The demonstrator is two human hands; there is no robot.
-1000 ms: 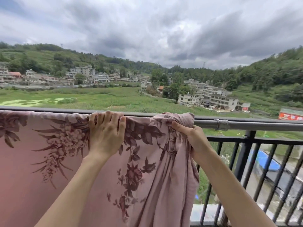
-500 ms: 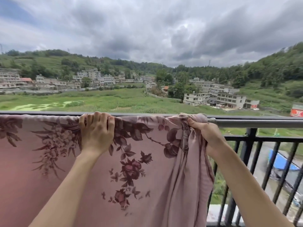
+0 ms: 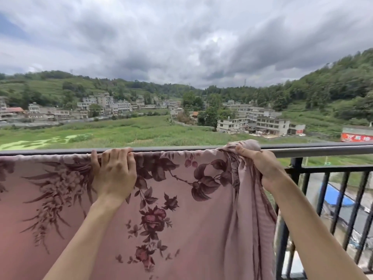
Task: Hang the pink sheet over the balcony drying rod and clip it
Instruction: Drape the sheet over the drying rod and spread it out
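The pink sheet (image 3: 181,215), printed with dark red flowers, hangs over the grey metal drying rod (image 3: 314,151) and fills the lower left of the view. My left hand (image 3: 114,172) grips the sheet's top fold on the rod, fingers curled over it. My right hand (image 3: 260,162) clutches the bunched right edge of the sheet at the rod, where the cloth gathers into thick vertical folds. To the right of that hand the rod is bare. No clip is visible.
A black balcony railing (image 3: 343,201) with vertical bars stands under the rod at right. Beyond it are a street far below, a blue roof (image 3: 333,196), green fields, buildings and hills.
Both hands have slid the sheet to the right along the rod, spreading it wider. The bunched right edge sits farther right, and the view has tilted upward.
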